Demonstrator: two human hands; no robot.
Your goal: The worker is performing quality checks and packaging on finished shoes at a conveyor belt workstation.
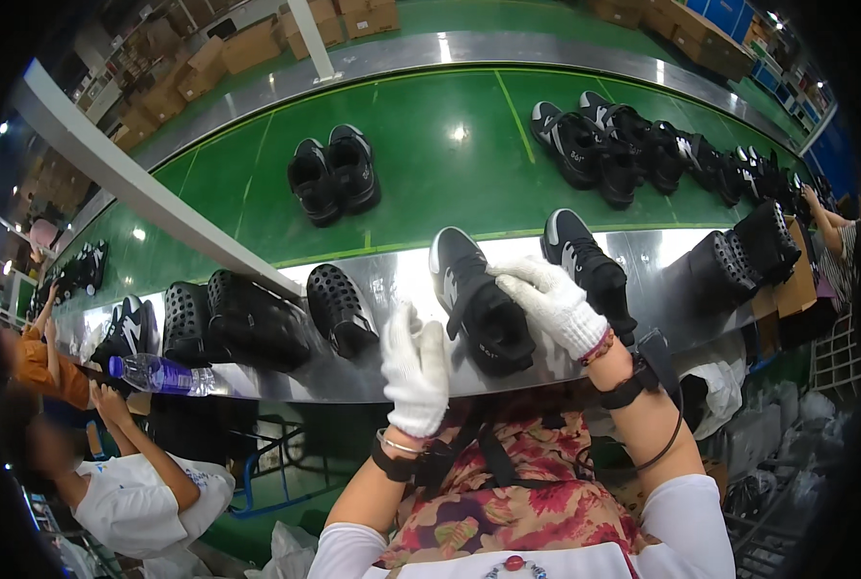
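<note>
Left hand [416, 376] loosely spread, just beside a black sneaker [493, 333] on the metal surface [406, 280]! Right hand [554, 307] touches its upper, pinch unclear; another sneaker [590, 270] stands rightward. Beyond, a dark pair [355, 174] sits on green conveyor [430, 125].

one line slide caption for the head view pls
Gloved right hand touching a black shoe on a metal ledge, gloved left hand nearby, more shoes on the green surface beyond.

This looks like a shoe factory: a green conveyor belt [421, 183] carries black shoes [354, 176], workers [141, 502] line the metal worktop [657, 309], and cardboard boxes [199, 72] stand beyond.
</note>
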